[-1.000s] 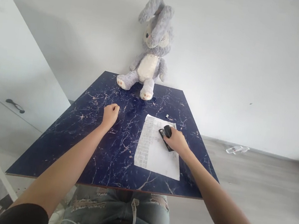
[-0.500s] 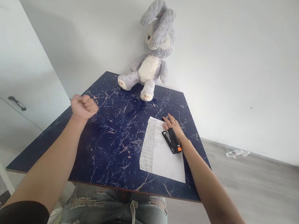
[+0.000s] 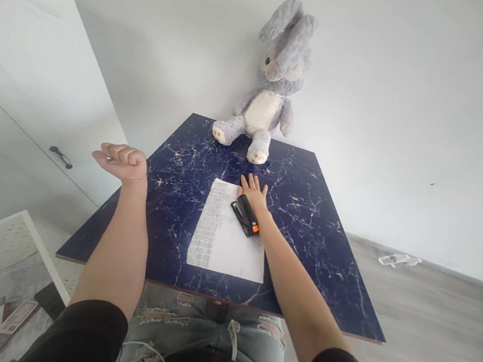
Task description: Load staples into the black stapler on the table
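Note:
My left hand (image 3: 122,160) is raised in a fist by the table's left edge, fingers curled in, and nothing shows in it. My right hand (image 3: 254,193) lies flat with fingers spread, at the top right corner of a white sheet of paper (image 3: 232,254). A band of grey printed blocks runs down the paper's left side. On the sheet, against my right hand and wrist, rests a black stapler (image 3: 245,214) with an orange part at its near end.
The dark blue marbled table (image 3: 165,218) carries a grey plush rabbit (image 3: 263,112) against the wall. A white cabinet (image 3: 28,76) stands left. Below it, a white perforated-sided container (image 3: 33,237) holds boxes. A clear plastic item (image 3: 398,260) lies on the floor at right.
The paper and stapler have slid left across the table along with my right hand. My left fist has shifted left and turned over at the wrist. The view has swung left.

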A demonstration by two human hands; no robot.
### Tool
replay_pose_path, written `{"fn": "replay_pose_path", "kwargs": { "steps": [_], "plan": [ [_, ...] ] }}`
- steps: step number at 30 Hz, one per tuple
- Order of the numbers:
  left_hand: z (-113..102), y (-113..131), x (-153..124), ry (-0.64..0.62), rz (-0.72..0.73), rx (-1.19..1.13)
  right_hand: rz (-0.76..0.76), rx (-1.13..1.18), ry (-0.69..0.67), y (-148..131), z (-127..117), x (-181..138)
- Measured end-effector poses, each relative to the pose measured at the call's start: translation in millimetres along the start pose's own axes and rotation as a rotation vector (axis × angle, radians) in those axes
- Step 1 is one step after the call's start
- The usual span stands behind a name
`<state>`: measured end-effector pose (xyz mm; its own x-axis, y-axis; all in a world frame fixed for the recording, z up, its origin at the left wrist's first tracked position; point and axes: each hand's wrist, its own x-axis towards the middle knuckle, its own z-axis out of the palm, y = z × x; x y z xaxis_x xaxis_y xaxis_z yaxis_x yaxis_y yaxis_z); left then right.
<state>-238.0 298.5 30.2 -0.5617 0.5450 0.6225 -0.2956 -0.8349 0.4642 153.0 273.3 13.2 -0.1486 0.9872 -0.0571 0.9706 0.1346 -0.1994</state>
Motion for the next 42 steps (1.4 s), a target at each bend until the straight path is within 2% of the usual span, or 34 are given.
{"fn": "replay_pose_path", "kwargs": {
  "steps": [5, 8, 10, 12, 14, 16, 17, 19, 22, 25, 28, 31, 35, 38, 40, 42],
  "plan": [
    [-14.0, 8.4, 10.6, -0.049, 0.224, -0.243, -0.103, 0.07, -0.01, -82.4, 13.8, 30.1],
    [-15.1, 8.4, 14.4, -0.079, 0.236, -0.207, -0.137, 0.111, -0.025, -117.0, 20.4, 44.5],
    [-14.0, 8.3, 14.6, -0.088, 0.203, -0.142, -0.146, 0.13, -0.023, -129.7, 20.5, 48.7],
    [-12.7, 8.6, 13.8, -0.075, 0.157, -0.109, -0.156, 0.147, 0.031, -133.4, 16.0, 46.0],
    [-12.1, 8.6, 13.3, -0.019, 0.105, -0.103, -0.14, 0.185, 0.151, -130.1, 7.7, 36.1],
    [-12.3, 7.5, 13.5, 0.033, 0.069, -0.096, -0.069, 0.269, 0.252, -122.9, -2.6, 20.2],
    [-12.6, 6.4, 13.9, 0.037, 0.061, -0.095, -0.035, 0.332, 0.254, -119.3, -7.6, 10.7],
    [-13.2, 4.2, 14.6, -0.004, 0.061, -0.097, -0.054, 0.471, 0.172, -114.6, -15.5, -9.6],
    [-11.5, 2.7, 14.8, -0.084, 0.035, -0.039, -0.214, 0.534, 0.06, -116.4, -19.9, -37.6],
    [-3.7, 3.3, 12.0, -0.002, -0.034, 0.01, -0.214, 0.37, 0.01, -121.3, -18.3, -55.8],
    [9.2, 0.3, 5.1, 0.103, -0.089, -0.13, -0.124, 0.235, -0.017, -113.6, -18.9, -66.2],
    [24.1, -9.7, -4.6, 0.049, -0.293, -0.265, -0.086, 0.177, -0.016, -87.2, -24.9, -77.0],
    [47.5, -24.8, -20.4, -0.081, -0.715, -0.379, -0.07, 0.132, 0.013, -37.7, -32.2, -94.1],
    [69.1, -31.5, -35.7, -0.142, -0.986, -0.377, -0.035, 0.142, 0.064, -6.9, -33.0, -103.5],
    [84.3, -34.7, -47.2, -0.248, -1.132, -0.308, -0.029, 0.184, 0.108, 7.7, -33.4, -105.6],
    [98.2, -37.8, -59.7, -0.43, -1.233, -0.202, -0.071, 0.275, 0.138, 20.1, -35.1, -103.2]
  ]
}}
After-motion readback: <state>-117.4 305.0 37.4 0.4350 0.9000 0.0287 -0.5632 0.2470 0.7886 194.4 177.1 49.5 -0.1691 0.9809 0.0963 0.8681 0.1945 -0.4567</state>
